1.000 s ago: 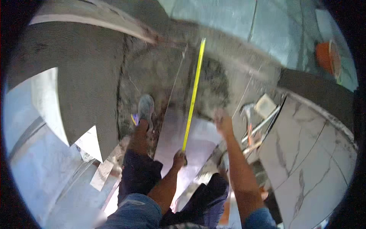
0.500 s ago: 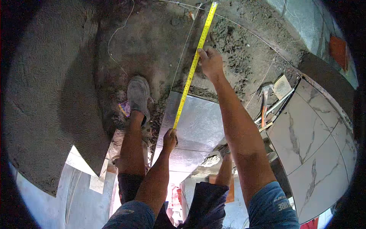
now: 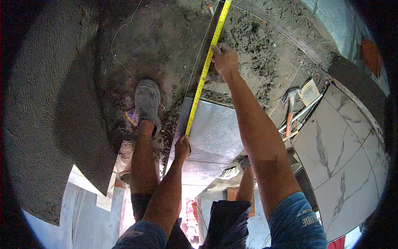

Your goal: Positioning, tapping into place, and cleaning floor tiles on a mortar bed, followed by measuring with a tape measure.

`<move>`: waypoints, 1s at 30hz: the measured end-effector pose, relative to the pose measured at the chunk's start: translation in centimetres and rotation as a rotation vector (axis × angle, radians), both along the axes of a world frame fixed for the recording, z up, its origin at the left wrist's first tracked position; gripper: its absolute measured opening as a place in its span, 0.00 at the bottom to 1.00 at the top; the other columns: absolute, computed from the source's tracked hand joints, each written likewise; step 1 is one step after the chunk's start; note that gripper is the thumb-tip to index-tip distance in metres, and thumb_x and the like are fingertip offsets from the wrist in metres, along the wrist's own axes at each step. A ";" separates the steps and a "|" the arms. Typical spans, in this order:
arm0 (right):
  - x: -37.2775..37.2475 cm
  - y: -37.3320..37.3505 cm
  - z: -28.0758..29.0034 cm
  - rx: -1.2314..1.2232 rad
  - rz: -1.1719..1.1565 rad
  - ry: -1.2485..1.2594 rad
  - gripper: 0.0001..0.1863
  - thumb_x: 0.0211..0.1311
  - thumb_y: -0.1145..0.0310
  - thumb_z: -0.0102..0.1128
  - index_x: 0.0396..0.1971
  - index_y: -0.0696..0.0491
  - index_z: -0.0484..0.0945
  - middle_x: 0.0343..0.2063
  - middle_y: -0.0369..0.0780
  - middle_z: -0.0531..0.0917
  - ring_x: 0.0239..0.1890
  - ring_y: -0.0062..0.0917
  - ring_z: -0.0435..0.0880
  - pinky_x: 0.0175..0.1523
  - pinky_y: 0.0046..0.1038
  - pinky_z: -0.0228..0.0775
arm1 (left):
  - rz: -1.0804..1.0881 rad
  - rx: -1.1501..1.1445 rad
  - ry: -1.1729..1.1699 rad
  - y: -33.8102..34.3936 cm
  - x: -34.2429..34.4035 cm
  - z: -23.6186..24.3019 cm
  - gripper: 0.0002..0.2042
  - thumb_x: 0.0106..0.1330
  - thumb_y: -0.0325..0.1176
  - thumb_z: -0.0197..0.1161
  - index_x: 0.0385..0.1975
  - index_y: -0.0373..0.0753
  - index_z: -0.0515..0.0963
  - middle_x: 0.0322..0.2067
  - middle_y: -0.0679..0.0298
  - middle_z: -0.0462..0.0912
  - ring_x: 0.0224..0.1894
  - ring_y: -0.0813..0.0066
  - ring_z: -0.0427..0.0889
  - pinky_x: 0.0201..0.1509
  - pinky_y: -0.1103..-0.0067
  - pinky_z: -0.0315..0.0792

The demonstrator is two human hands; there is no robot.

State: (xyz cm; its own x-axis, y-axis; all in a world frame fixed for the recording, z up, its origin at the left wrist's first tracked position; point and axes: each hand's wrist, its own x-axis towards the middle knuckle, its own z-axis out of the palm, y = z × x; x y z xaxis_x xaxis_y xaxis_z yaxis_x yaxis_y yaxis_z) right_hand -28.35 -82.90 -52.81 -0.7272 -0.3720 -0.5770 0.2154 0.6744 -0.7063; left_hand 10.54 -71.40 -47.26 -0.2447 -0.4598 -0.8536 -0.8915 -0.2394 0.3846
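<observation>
A yellow tape measure (image 3: 202, 82) is pulled out straight, running from the top edge of the view down toward me. My left hand (image 3: 182, 148) is closed round its near end, over the grey floor tiles (image 3: 217, 124); the case is mostly hidden in that hand. Farther up, my right hand (image 3: 226, 61) pinches the blade between thumb and fingers, above rough mortar. A thin taut string (image 3: 202, 45) runs close beside the blade on its left.
A hammer (image 3: 291, 106) lies with other tools by the white veined tiles (image 3: 331, 145) at right. My shoe (image 3: 147, 99) stands on the dirt, beside a small purple wrapper (image 3: 132, 117). Another string (image 3: 269, 25) crosses at the upper right. A rough grey wall (image 3: 37, 103) rises at left.
The view has shifted slightly, so the tape's far end now reaches the top edge. Both hands keep their hold on the tape and sit a little higher and farther left in view.
</observation>
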 end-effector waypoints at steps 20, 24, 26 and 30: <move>-0.9 0.2 -0.9 0.020 0.039 -0.008 0.14 0.66 0.61 0.59 0.28 0.57 0.80 0.18 0.45 0.79 0.23 0.35 0.79 0.32 0.36 0.69 | 0.021 -0.003 -0.004 -0.4 -1.1 -0.2 0.22 0.72 0.48 0.50 0.31 0.31 0.73 0.23 0.46 0.76 0.29 0.44 0.76 0.34 0.61 0.68; 0.1 -1.2 1.2 -0.059 -0.011 -0.069 0.13 0.65 0.63 0.59 0.27 0.58 0.80 0.18 0.44 0.79 0.21 0.33 0.79 0.31 0.34 0.69 | -0.018 -0.039 -0.055 -0.7 1.2 -0.7 0.22 0.71 0.48 0.49 0.34 0.30 0.75 0.26 0.44 0.78 0.33 0.44 0.77 0.38 0.60 0.69; -0.9 0.4 0.8 0.079 0.096 0.103 0.13 0.65 0.63 0.60 0.28 0.58 0.81 0.18 0.43 0.81 0.20 0.31 0.80 0.29 0.33 0.70 | 0.020 0.092 -0.082 -0.1 -1.1 -0.8 0.22 0.71 0.48 0.49 0.36 0.30 0.75 0.28 0.43 0.78 0.35 0.44 0.78 0.40 0.60 0.69; -0.6 -0.5 1.6 0.064 0.103 0.044 0.13 0.64 0.61 0.61 0.32 0.57 0.82 0.19 0.43 0.82 0.21 0.32 0.82 0.29 0.34 0.71 | -0.007 0.079 -0.105 -0.6 0.0 -1.1 0.22 0.71 0.48 0.48 0.36 0.30 0.76 0.31 0.42 0.79 0.37 0.44 0.79 0.42 0.59 0.70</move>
